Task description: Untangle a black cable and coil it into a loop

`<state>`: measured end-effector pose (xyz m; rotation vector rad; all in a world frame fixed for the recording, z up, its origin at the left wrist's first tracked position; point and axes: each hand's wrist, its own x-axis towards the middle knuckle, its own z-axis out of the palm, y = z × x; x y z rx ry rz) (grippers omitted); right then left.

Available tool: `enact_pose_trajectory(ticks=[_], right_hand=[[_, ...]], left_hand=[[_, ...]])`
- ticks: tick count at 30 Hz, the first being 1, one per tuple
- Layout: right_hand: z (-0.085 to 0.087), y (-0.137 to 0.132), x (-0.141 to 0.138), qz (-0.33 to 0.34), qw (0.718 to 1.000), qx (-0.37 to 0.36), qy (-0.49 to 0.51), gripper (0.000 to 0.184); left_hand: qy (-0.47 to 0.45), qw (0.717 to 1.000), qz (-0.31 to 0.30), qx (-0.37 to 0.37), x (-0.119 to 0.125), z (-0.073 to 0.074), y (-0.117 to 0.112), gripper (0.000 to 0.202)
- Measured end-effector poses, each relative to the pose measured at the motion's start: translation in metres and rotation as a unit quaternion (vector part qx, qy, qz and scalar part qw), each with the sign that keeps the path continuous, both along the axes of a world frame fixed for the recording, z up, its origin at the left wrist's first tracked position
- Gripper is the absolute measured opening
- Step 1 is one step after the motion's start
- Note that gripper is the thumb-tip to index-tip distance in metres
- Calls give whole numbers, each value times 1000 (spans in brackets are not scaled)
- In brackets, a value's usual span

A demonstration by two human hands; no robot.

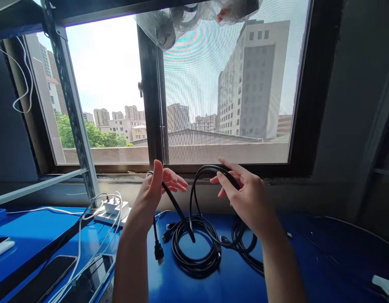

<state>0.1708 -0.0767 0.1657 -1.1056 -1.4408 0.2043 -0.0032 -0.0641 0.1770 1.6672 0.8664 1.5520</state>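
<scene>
My left hand (153, 189) is raised with the thumb up and fingers spread, a black cable (177, 206) lying in the crook of the thumb. One length slants down from it to the right. Below that hand hangs a black plug with a metal tip (158, 251), which looks like an HDMI plug. My right hand (245, 189) has the raised bend of a black cable (210, 167) between thumb and fingers, the index finger stretched out. Under both hands a coiled black cable (197, 269) lies on the blue table. Where the lengths join is hidden.
Another black cable bundle (249, 256) lies beside my right forearm. At left are a white power strip with chargers (110, 210), white wires, a dark phone (46, 280) and a metal shelf post (74, 109). A window (226, 151) is behind the table (163, 286).
</scene>
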Motion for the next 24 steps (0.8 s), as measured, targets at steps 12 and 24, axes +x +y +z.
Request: enact_pose_trajectory(ticks=[12, 24], right_hand=[[1, -16, -22, 101, 994, 14, -30, 60], [-3, -6, 6, 18, 990, -24, -137, 33]], left_hand=[[28, 996, -36, -77, 23, -6, 4, 63], [-41, 997, -50, -50, 2, 2, 3, 39]])
